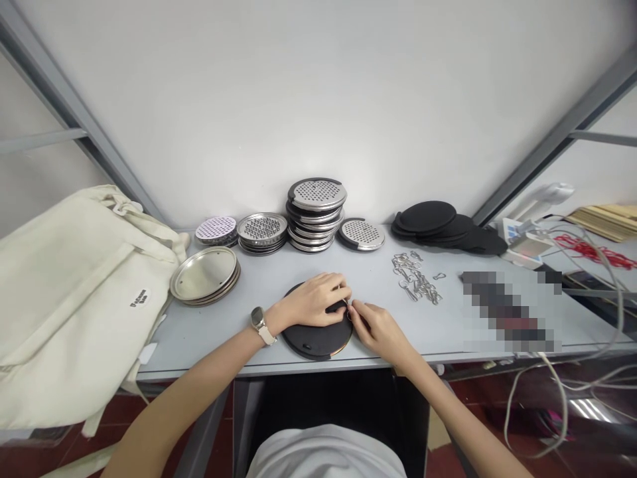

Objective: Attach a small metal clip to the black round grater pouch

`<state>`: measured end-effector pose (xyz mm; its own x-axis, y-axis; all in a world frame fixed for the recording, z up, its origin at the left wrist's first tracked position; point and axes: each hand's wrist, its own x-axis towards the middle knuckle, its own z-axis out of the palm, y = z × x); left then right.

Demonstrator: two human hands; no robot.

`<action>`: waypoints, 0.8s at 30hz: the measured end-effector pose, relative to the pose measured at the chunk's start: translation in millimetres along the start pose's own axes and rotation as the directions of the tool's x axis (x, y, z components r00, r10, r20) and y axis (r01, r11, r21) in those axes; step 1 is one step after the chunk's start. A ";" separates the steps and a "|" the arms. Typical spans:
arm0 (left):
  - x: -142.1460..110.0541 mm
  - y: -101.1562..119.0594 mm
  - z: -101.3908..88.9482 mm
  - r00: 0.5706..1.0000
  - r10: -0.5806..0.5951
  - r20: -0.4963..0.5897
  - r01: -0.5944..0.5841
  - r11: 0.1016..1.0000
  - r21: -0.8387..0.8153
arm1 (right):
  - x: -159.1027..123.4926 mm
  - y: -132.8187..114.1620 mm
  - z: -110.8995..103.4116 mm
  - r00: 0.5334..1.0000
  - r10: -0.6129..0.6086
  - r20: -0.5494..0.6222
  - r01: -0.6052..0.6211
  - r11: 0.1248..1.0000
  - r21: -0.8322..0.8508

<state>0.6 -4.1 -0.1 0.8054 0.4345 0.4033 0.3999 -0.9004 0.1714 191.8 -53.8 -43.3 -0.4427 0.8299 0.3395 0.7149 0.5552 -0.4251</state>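
Observation:
A round black disc with a metal edge [313,335] lies flat near the front edge of the grey table [219,328]. My left hand [313,300], a watch on its wrist, rests on top of the disc with fingers curled over its far right rim. Beside it, my right hand [375,325] pinches something small at that same rim; I cannot make out what it is. A loose pile of small metal clips and rings [415,279] lies just right of my hands.
Stacks of perforated metal discs [316,212] stand at the back, with plain metal plates [205,275] at the left and black round covers [440,226] at the right. A cream cloth bag [70,292] fills the left side. White cables [592,318] trail off the right.

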 end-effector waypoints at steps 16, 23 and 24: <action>0.4 -3.0 2.1 0.999 -0.021 0.028 0.023 0.996 -0.089 | 0.2 -0.7 0.3 1.000 0.009 -0.026 -0.008 1.000 0.029; 0.6 -1.9 1.3 0.998 -0.055 0.033 0.059 0.988 -0.144 | 0.6 -2.1 0.1 0.998 0.018 -0.063 -0.016 0.999 0.032; 0.7 -1.8 1.4 0.998 -0.060 0.033 0.064 0.987 -0.147 | 0.7 -2.3 0.0 0.998 0.018 -0.068 -0.016 0.999 0.031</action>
<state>1.1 -2.2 -1.4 0.7941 0.4881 0.3622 0.3821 -0.8643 0.3271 189.8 -54.5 -42.1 -0.3918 0.8343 0.3878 0.7047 0.5431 -0.4565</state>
